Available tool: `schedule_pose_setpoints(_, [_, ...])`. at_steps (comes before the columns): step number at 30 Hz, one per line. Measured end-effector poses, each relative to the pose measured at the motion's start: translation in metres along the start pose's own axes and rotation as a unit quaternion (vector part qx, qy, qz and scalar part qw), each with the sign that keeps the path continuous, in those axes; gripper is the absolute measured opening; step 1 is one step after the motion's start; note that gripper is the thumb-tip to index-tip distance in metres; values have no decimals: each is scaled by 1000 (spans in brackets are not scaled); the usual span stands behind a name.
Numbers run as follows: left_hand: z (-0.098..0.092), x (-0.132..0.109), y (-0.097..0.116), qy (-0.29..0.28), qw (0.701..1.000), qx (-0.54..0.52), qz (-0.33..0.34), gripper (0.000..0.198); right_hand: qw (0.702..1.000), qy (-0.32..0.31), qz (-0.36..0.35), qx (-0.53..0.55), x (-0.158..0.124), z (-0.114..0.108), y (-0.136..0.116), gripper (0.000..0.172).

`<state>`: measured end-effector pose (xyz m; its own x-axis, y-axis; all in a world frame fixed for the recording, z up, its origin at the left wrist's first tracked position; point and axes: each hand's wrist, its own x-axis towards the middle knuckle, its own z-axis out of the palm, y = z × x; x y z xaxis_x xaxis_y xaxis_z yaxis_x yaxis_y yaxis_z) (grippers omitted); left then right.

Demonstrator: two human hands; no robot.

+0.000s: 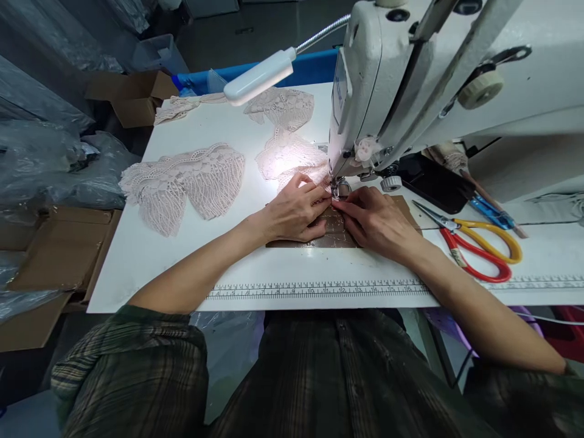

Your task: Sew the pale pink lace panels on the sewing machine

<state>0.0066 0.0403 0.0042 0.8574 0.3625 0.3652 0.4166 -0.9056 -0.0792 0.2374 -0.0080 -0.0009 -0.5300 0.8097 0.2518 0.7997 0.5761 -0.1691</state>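
Note:
A piece of pale pink lace (294, 155) runs under the presser foot (340, 188) of a white sewing machine (360, 79). To the left of the foot, my left hand (298, 210) pinches the lace, fingers bent over it. My right hand (376, 219) closes thumb and finger on the lace edge just right of the foot. Both hands rest over a brown plate (335, 231) on the table. The needle point and the lace between my fingertips are mostly hidden.
More lace pieces (196, 179) lie on the white table (182, 267) at left and behind. Scissors with red and yellow handles (474, 243) and a black phone-like object (438, 182) lie at right. A lamp (260, 76) hangs above; a printed ruler (319, 291) lines the front edge.

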Motion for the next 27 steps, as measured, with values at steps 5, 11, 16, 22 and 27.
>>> schedule_pose_setpoints(5, [-1, 0, -3, -3, 1000, 3, 1, 33, 998, -41, 18, -39, 4, -5, -7, 40])
schedule_pose_setpoints(11, [-2, 1, -6, -24, 1000, -16, -13, 34, 994, -68, 39, -77, 9, -9, -15, 40])
schedule_pose_setpoints(16, [0, 0, -8, -29, 999, -27, -25, 38, 997, -42, 37, -55, 6, -5, -12, 40])
schedule_pose_setpoints(22, [-1, 0, -10, -39, 998, -40, -40, 44, 994, -10, 47, 96, 0, -14, 10, 44])
schedule_pose_setpoints(27, [1, 0, -12, -34, 998, -41, -42, 45, 963, -58, 111, 237, 13, -26, 31, 56])
